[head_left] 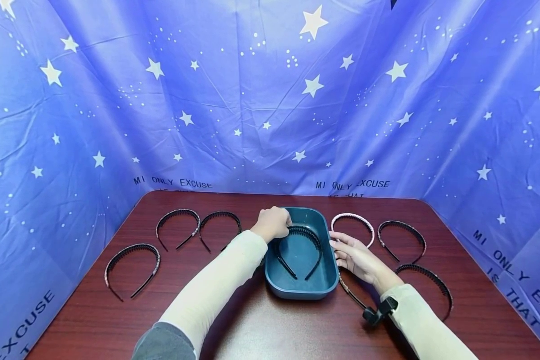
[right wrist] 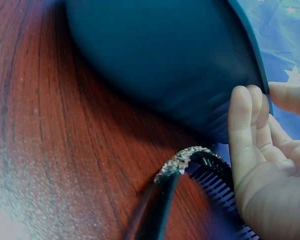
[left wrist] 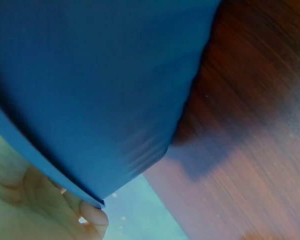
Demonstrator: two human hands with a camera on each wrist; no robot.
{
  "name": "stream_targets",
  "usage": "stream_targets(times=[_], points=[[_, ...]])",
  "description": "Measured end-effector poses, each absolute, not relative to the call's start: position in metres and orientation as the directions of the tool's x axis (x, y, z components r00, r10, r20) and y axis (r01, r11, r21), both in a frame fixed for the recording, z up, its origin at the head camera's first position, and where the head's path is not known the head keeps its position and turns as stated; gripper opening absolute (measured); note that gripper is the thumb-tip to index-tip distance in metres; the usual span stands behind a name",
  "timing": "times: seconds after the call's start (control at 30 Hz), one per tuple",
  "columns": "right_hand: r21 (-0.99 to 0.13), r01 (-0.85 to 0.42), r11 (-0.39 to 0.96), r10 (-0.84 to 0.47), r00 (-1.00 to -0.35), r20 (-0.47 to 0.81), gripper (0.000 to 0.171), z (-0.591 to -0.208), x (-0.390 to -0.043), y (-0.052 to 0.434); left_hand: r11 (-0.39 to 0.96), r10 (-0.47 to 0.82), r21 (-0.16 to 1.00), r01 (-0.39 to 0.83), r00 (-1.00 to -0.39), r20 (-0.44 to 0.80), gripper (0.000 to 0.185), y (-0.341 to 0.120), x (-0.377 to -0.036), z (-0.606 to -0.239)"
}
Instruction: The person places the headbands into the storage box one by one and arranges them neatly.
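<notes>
Black toothed headband [head_left: 303, 240] held by curled left hand [head_left: 273, 223] inside teal bin [head_left: 279, 287] at table centre. Bin's 3 o'clock rim steadied by right hand [head_left: 353, 252], fingers straight. One headband binned; seven judged left on table [head_left: 251, 330].

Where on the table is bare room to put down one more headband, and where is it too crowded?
Free: the wide front strip of the table between the two forearms, below the blue bin; also the near left corner in front of the leftmost headband. Crowded: right of the bin, where the right hand rests among several headbands. The left hand holds a headband inside the bin.
</notes>
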State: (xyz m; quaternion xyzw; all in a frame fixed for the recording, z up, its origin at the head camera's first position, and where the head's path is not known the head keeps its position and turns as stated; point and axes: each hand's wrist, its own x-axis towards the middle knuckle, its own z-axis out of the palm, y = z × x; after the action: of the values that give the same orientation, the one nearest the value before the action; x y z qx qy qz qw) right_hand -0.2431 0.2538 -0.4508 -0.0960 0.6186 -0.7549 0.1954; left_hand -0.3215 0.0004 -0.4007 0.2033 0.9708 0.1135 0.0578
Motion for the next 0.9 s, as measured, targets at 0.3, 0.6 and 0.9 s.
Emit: stream_targets(times=[0.3, 0.6, 0.9], points=[[-0.970, 0.174, -0.173, -0.417, -0.905, -0.088, 0.059, -0.4506, -0.2417, 0.2538, 0.903, 0.404, 0.197, 0.382, -0.911, -0.082, 0.029, 0.0018, -0.3185, -0.3984], [-0.969, 0.173, -0.175, -0.415, -0.906, -0.087, 0.057, -0.4505, -0.2419, 0.2534, 0.913, 0.391, 0.164, 0.374, -0.916, -0.091, 0.019, 0.0035, -0.3191, -0.3991], [-0.968, 0.177, -0.176, -0.412, -0.907, -0.091, 0.057, -0.4509, -0.2419, 0.2538, 0.918, 0.387, 0.131, 0.373, -0.918, -0.094, 0.033, 0.0050, -0.3152, -0.3965]])
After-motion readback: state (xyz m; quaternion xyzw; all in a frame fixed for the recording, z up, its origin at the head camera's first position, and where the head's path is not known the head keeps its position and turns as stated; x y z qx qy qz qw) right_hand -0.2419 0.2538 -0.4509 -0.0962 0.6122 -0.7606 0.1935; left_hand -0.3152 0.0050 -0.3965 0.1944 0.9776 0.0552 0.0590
